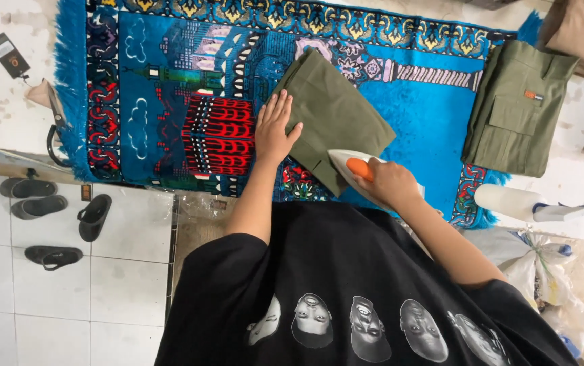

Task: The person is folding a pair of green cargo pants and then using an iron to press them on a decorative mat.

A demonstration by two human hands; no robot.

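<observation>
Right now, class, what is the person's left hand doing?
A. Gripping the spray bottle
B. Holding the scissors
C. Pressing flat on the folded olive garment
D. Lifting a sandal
C: the left hand lies open and flat on the folded olive garment, while the right hand grips the iron.

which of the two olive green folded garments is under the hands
The folded olive garment mid-rug: the left hand presses it and the right hand irons it. The other olive garment lies untouched at the rug's right edge.

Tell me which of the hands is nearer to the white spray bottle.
Right. The right hand grips the iron, closer to the spray bottle; the left hand lies flat on the folded olive garment, farther away.
</observation>
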